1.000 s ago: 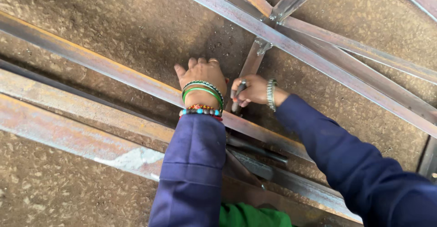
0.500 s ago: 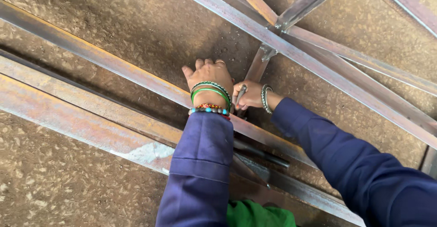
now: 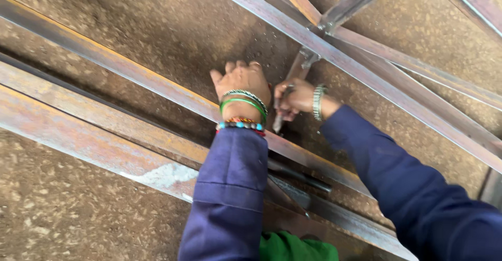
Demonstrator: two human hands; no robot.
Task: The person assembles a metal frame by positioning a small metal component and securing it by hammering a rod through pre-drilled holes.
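Observation:
My left hand [image 3: 241, 82] presses flat, fingers together, on a long rusty steel bar [image 3: 125, 70] that runs diagonally across the floor. Green and beaded bracelets circle that wrist above a dark blue sleeve. Right beside it, my right hand [image 3: 294, 99] is closed around a thin grey marking stick [image 3: 281, 110], whose tip points down at the bar close to my left wrist. A metal bracelet sits on the right wrist.
Two more rusty steel bars [image 3: 89, 135] lie parallel, nearer to me. A welded frame of grey steel bars [image 3: 366, 57] crosses the upper right, with a short brace [image 3: 300, 65] behind my hands. A dark rod [image 3: 300, 174] lies between the bars. The floor is rough brown concrete.
The view has shifted, so the bars and hands sit further right and lower. Both hands remain together at the same spot on the bar, the right hand still gripping the stick.

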